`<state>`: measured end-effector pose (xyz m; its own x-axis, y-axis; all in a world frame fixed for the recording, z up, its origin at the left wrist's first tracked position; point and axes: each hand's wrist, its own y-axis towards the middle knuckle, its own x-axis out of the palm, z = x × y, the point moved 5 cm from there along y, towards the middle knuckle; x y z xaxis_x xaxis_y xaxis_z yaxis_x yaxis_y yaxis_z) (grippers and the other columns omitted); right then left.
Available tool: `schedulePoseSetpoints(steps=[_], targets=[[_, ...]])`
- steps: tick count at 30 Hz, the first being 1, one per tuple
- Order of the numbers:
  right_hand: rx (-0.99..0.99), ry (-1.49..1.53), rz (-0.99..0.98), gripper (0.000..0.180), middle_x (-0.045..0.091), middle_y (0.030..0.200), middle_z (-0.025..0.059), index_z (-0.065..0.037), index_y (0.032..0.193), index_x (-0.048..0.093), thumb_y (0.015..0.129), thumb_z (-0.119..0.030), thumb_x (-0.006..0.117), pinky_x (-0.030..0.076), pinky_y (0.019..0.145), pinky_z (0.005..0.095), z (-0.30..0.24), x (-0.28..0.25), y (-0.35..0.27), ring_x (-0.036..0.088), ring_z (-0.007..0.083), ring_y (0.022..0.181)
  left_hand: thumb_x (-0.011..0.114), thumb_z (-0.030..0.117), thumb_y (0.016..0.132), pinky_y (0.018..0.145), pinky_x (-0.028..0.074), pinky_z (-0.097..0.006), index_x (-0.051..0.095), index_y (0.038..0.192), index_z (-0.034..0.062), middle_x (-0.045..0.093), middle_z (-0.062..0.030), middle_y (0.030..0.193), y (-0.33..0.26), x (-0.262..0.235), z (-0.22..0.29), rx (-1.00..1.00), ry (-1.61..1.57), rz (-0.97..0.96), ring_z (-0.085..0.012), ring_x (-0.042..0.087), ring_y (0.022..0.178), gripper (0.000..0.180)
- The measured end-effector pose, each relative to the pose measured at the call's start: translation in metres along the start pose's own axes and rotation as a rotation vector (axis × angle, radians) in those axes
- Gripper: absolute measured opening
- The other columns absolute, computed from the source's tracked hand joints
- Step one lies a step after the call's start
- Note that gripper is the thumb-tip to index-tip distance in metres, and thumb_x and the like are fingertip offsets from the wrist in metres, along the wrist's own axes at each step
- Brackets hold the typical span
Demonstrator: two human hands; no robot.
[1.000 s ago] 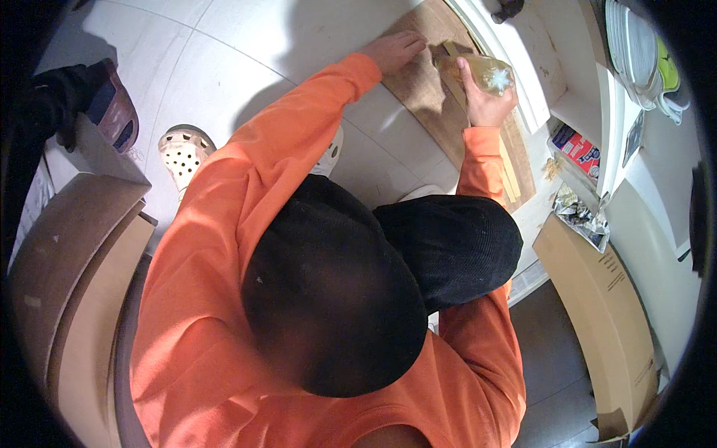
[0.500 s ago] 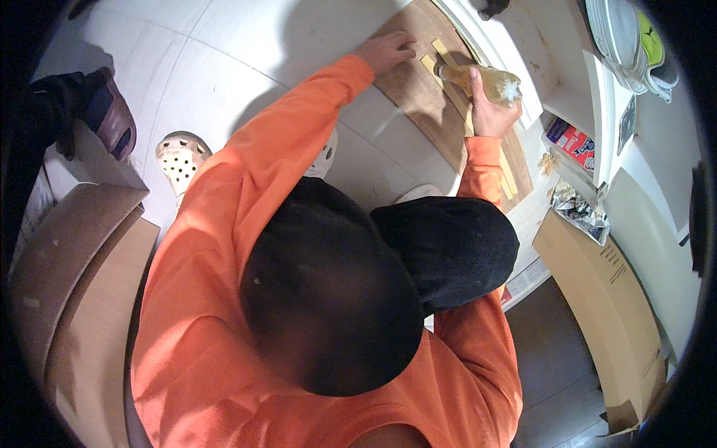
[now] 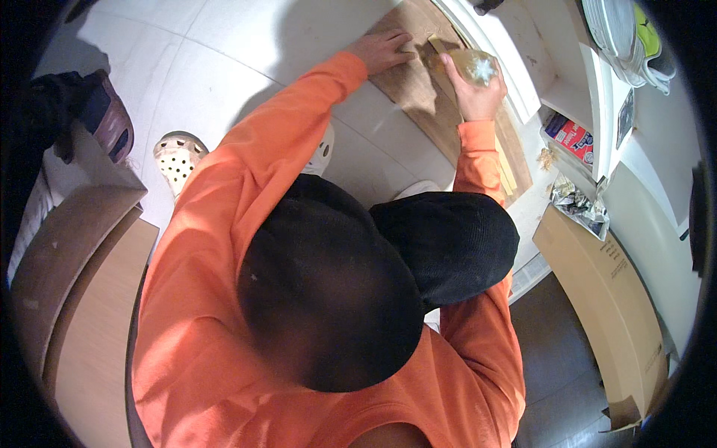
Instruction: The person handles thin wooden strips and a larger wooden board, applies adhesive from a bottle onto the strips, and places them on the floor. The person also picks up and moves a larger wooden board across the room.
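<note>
My right hand [image 3: 478,95] is wrapped round a clear bottle [image 3: 475,66] of yellowish liquid. The bottle is tipped over, its base turned up toward me. Its neck, mostly hidden now, points down at a brown wooden board [image 3: 407,84] on the floor. Pale yellow strips [image 3: 444,84] run lengthwise along this board, under and beside my right hand. My left hand [image 3: 385,50] rests at the board's left edge, fingers stretched out and nothing in them. Whether the bottle's mouth touches the board cannot be made out.
White open shelving [image 3: 556,82] borders the board on the right, with a red and blue packet [image 3: 571,140] and crumpled foil [image 3: 579,207]. Sneakers [image 3: 624,41] sit above. Cardboard [image 3: 605,299] stands at lower right, brown panels [image 3: 82,246] at left. A cream clog [image 3: 179,163] is on the tiles.
My right hand has shifted up and left along the board with the bottle, which is now tipped more steeply. My left hand stays in nearly the same place.
</note>
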<state>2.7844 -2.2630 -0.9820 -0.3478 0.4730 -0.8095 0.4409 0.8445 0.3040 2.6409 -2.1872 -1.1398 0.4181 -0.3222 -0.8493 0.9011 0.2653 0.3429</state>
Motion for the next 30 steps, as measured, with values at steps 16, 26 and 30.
schedulePoseSetpoints(steps=[16, 26, 30], targets=[[-0.030, 0.014, -0.004, 0.050, 0.065, 0.082, 0.0126, 0.000, 0.083, 0.067, 0.065, -0.042, 0.086, 0.054, 0.065, 0.0359, -0.020, -0.003, 0.003, 0.066, 0.0273, 0.072, 0.051, 0.015, 0.085, 0.098, 0.049, -0.037, 0.059, 0.122, 0.0186, 0.049, -0.0125, 0.132, 0.004, -0.007, 0.003, 0.099, 0.150, -0.046, -0.0298, 0.047, 0.125, 0.038], [0.084, -0.078, -0.019, 0.050, 0.068, 0.085, 0.0123, 0.002, 0.087, 0.067, 0.065, -0.039, 0.087, 0.055, 0.069, 0.0351, 0.040, -0.062, -0.062, 0.068, 0.0261, 0.075, 0.050, 0.014, 0.084, 0.095, 0.051, -0.040, 0.052, 0.130, 0.0234, 0.044, -0.0129, 0.137, 0.004, 0.002, 0.001, 0.105, 0.159, -0.140, -0.0326, 0.044, 0.127, 0.047], [0.315, -0.273, 0.045, 0.050, 0.068, 0.086, 0.0158, 0.002, 0.091, 0.067, 0.067, -0.037, 0.086, 0.055, 0.071, 0.0367, 0.083, -0.122, -0.107, 0.068, 0.0279, 0.076, 0.051, 0.013, 0.083, 0.095, 0.051, -0.040, 0.050, 0.133, 0.0266, 0.044, -0.0119, 0.138, 0.004, 0.007, -0.002, 0.122, 0.176, -0.141, -0.0335, 0.045, 0.127, 0.051]])
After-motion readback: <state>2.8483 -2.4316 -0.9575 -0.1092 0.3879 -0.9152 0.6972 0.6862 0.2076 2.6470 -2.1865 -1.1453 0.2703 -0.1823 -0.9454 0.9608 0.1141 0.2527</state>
